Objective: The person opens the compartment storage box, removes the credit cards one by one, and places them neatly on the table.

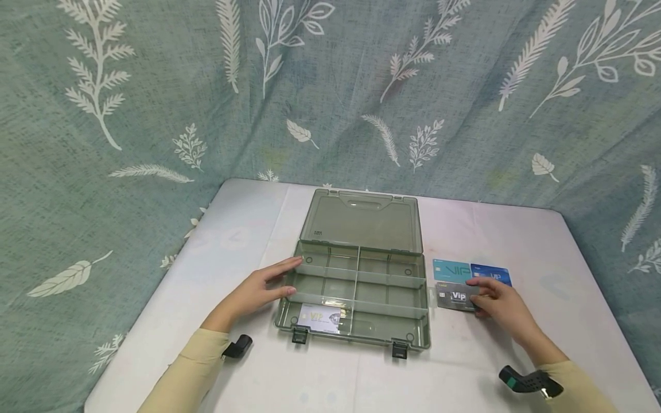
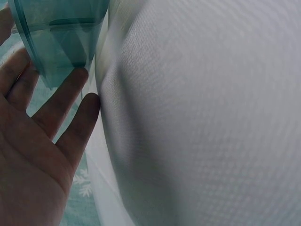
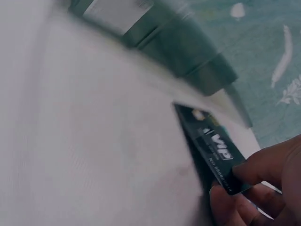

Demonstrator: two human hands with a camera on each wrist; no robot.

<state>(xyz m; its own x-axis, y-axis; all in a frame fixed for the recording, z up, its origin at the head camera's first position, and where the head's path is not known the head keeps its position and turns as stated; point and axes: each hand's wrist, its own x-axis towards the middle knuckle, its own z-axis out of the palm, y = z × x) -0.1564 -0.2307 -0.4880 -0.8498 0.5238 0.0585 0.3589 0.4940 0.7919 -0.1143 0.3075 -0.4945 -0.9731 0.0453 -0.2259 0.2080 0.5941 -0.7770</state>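
My right hand [image 1: 497,299] pinches a dark grey VIP card [image 1: 454,296] at its right end. In the right wrist view this card [image 3: 211,146] is tilted, one edge lifted above the cloth. Behind it lie a teal VIP card [image 1: 450,269] and a blue VIP card [image 1: 485,269], the blue one partly hidden by my fingers. My left hand [image 1: 258,289] rests at the left side of a translucent green compartment box [image 1: 356,338], fingers spread and fairly straight. The box's lid [image 1: 364,221] lies folded back. A white VIP card [image 1: 320,318] sits in the front left compartment.
Two black latches, a left one [image 1: 299,335] and a right one [image 1: 400,349], stick out from the box's front edge. White cloth [image 1: 310,378] covers the table. A green leaf-patterned curtain [image 1: 330,103] hangs behind and at both sides.
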